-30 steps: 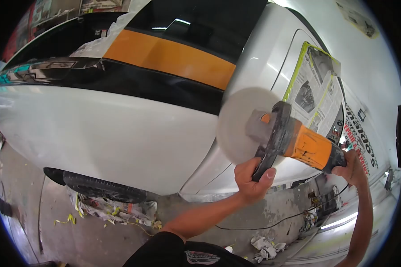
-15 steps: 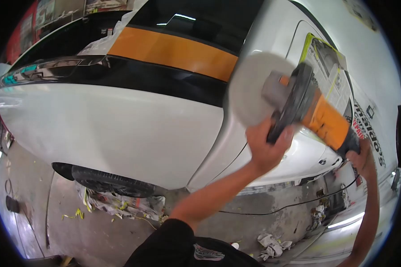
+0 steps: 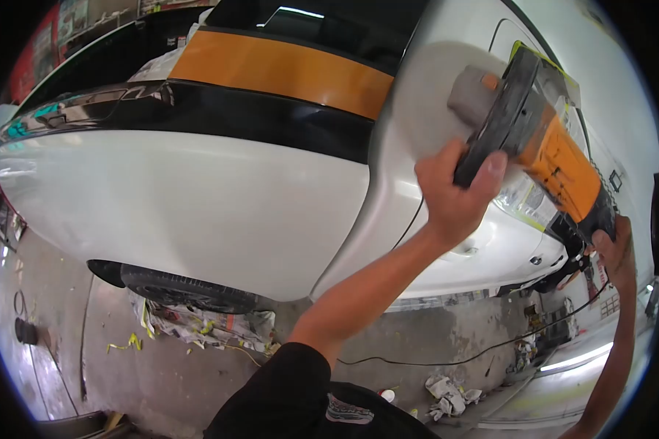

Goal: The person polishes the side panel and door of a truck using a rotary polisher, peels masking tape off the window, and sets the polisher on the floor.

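Observation:
An orange and black power polisher [image 3: 564, 172] is held in both hands against the white car body. My left hand [image 3: 461, 190] is closed around its black front handle, thumb up along the near side. My right hand [image 3: 619, 252] grips the dark rear end of the tool body. The large round pale pad [image 3: 425, 99] is blurred and lies at the rear pillar beside the dark window, seeming to touch the paint. Below the pad, the white panel [image 3: 198, 197] curves down to the wheel [image 3: 190, 289].
A black cord [image 3: 447, 364] trails across the concrete floor. Crumpled paper [image 3: 450, 395] and masking scraps [image 3: 205, 322] lie on the ground. Masking paper with a yellow-green border [image 3: 571, 88] covers part of the car's side. An orange strip [image 3: 285, 69] runs under the window.
The polisher has moved upward and a little to the right along the pillar, with both hands still on it. The view has shifted slightly.

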A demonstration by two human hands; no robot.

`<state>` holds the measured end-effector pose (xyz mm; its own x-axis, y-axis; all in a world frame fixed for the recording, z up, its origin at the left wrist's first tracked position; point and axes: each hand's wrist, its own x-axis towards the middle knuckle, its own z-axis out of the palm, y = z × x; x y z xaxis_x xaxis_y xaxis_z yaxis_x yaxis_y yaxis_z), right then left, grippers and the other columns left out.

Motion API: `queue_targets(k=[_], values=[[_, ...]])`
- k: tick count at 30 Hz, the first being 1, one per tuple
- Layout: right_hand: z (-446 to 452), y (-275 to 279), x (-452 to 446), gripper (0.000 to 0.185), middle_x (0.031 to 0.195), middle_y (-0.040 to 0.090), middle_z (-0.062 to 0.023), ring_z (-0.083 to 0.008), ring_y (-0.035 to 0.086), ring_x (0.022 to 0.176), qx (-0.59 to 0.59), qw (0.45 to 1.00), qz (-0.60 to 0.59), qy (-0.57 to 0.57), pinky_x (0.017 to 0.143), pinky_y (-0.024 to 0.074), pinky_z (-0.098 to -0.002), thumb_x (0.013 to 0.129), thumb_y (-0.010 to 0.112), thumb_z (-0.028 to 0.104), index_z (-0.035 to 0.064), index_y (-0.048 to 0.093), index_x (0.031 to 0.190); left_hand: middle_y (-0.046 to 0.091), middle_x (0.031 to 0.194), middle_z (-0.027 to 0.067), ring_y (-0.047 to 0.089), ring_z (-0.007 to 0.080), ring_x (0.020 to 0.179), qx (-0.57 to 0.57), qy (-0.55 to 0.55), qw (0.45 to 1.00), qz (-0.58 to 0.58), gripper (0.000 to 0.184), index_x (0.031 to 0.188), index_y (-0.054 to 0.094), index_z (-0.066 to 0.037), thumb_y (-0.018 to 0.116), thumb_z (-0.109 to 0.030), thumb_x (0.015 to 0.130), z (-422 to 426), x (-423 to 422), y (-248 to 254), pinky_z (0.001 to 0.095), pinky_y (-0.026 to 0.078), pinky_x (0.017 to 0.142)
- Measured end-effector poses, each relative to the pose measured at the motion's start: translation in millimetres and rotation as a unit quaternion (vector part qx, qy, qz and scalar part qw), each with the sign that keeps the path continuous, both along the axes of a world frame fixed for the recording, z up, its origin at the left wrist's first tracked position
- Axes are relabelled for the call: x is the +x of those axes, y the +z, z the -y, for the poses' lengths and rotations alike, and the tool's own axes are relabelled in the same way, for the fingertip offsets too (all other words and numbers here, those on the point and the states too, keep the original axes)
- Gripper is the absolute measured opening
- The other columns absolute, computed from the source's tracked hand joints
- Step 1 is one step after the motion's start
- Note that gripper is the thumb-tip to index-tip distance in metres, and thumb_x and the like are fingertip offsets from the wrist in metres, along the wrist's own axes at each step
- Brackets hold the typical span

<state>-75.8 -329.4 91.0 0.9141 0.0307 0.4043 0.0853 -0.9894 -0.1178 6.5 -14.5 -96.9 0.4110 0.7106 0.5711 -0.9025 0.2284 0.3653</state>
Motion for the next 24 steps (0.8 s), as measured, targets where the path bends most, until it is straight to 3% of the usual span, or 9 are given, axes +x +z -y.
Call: queue_targets(k=[2,5,7,12,15,18,21,23,24], values=[[17.5,-6.3,0.2,0.088,0.091,0.058,-0.012,-0.0168,0.055,0.076,-0.049,0.995,0.058,0.058,0.073,0.0478,-0.0334,0.077,0.07,0.07,-0.0033,0.049,0.119,0.044,0.052,0.0049,0.043,0.0163,0.043,-0.013,0.043,0.998,-0.044,0.036,0.069,0.055,-0.004,0.076,-0.029,0.083,23.8,-12.6,-41.0,0.0339,0.034,0.045],[-18.3,-13.5,-15.7,0.074,0.088,0.061,-0.0095,-0.0154,0.059,0.075,-0.11,0.988,0.018,0.11,0.067,0.0503,-0.0306,0.074,0.077,0.053,-0.0104,0.059,0.107,0.048,0.052,0.0023,0.046,0.0102,0.048,0.01,0.03,0.999,-0.043,0.044,0.065,0.051,-0.002,0.066,-0.034,0.092,30.0,-55.2,-74.4,0.0293,0.036,0.046],[-77.1,-8.5,-27.7,0.07,0.091,0.06,-0.0103,-0.0158,0.06,0.081,-0.031,0.984,-0.164,0.06,0.072,0.0507,-0.0323,0.072,0.08,0.052,-0.0109,0.063,0.098,0.046,0.052,0.0026,0.045,0.0123,0.047,-0.007,-0.002,0.997,-0.076,0.045,0.065,0.052,-0.002,0.065,-0.036,0.091,40.4,-60.3,-90.0,0.0313,0.035,0.046],[15.4,-29.1,4.7,0.068,0.073,0.056,-0.0031,-0.0146,0.056,0.06,-0.188,0.959,0.1,0.186,0.056,0.048,-0.0301,0.075,0.078,0.051,-0.01,0.062,0.1,0.045,0.052,0.0024,0.044,0.0125,0.046,0.018,0.026,0.998,-0.05,0.047,0.063,0.048,-0.003,0.067,-0.037,0.09,26.5,-40.2,-58.1,0.0305,0.034,0.045],[1.4,-28.5,9.0,0.065,0.073,0.054,-0.0028,-0.0157,0.054,0.06,-0.002,0.973,0.115,0.2,0.057,0.0479,-0.0316,0.077,0.075,0.044,-0.0097,0.059,0.11,0.048,0.054,0.0066,0.046,0.0174,0.044,0.054,0.076,0.995,-0.027,0.04,0.068,0.053,-0.003,0.078,-0.031,0.082,4.2,0.6,-24.0,0.0329,0.036,0.044],[-49.4,-17.8,-12.2,0.064,0.094,0.056,-0.0119,-0.0239,0.056,0.083,0.08,0.989,-0.087,-0.087,0.081,0.049,-0.0405,0.075,0.073,0.04,-0.007,0.056,0.115,0.046,0.053,0.0065,0.045,0.0198,0.043,0.022,-0.029,0.999,-0.01,0.038,0.067,0.053,-0.004,0.079,-0.029,0.08,-12.1,-6.2,4.5,0.0341,0.036,0.044],[4.6,-40.1,-0.1,0.065,0.098,0.06,-0.0161,-0.0306,0.059,0.084,-0.102,0.993,0.023,0.045,0.081,0.0502,-0.0421,0.071,0.076,0.037,-0.0034,0.057,0.118,0.045,0.053,0.006,0.044,0.0209,0.042,0.069,0.118,0.989,-0.051,0.039,0.066,0.053,-0.004,0.079,-0.029,0.081,7.1,-19.7,-40.8,0.0345,0.035,0.044],[27.7,-72.6,-5.5,0.068,0.108,0.065,-0.0211,-0.0346,0.065,0.103,-0.101,0.992,0.065,0.042,0.09,0.0493,-0.0416,0.064,0.078,0.032,-0.003,0.061,0.12,0.046,0.053,0.0061,0.044,0.0208,0.043,0.077,0.077,0.994,-0.026,0.04,0.066,0.053,-0.003,0.078,-0.03,0.082,17.1,-38.3,-64.7,0.0343,0.035,0.044],[-4.1,-68.5,-17.0,0.069,0.107,0.066,-0.0214,-0.0327,0.065,0.103,-0.066,0.997,-0.04,0.004,0.091,0.049,-0.0412,0.064,0.08,0.035,-0.0036,0.062,0.119,0.046,0.053,0.0063,0.044,0.0205,0.043,0.099,0.101,0.989,-0.048,0.041,0.065,0.053,-0.003,0.078,-0.029,0.083,20.6,-47.0,-75.2,0.0344,0.035,0.044]])
